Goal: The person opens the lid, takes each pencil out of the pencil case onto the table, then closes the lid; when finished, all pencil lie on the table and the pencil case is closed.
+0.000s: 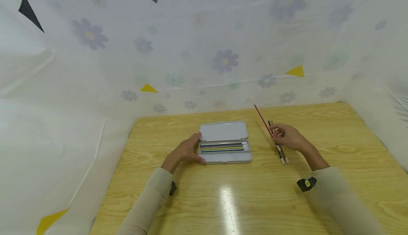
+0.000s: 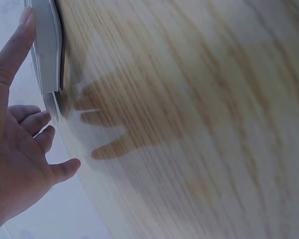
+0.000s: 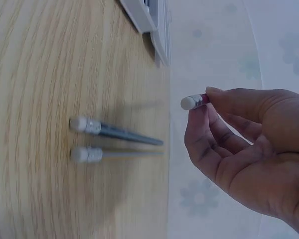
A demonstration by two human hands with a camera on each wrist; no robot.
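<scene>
- My right hand (image 1: 288,137) pinches a red pencil (image 1: 263,120) between thumb and fingertips; the eraser end (image 3: 191,102) shows just past my thumb, and the pencil is lifted off the tabletop (image 1: 223,199), angling up and away from me.
- Two more pencils (image 1: 282,153) lie side by side on the tabletop directly under that hand, eraser ends (image 3: 84,139) toward me.
- My left hand (image 1: 186,151) rests with spread, straight fingers against the left end of the open pencil case (image 1: 224,151); it grips nothing.
- The case lies near the middle of the tabletop, lid (image 1: 224,131) folded back, with three pencils (image 1: 223,147) in its tray.
</scene>
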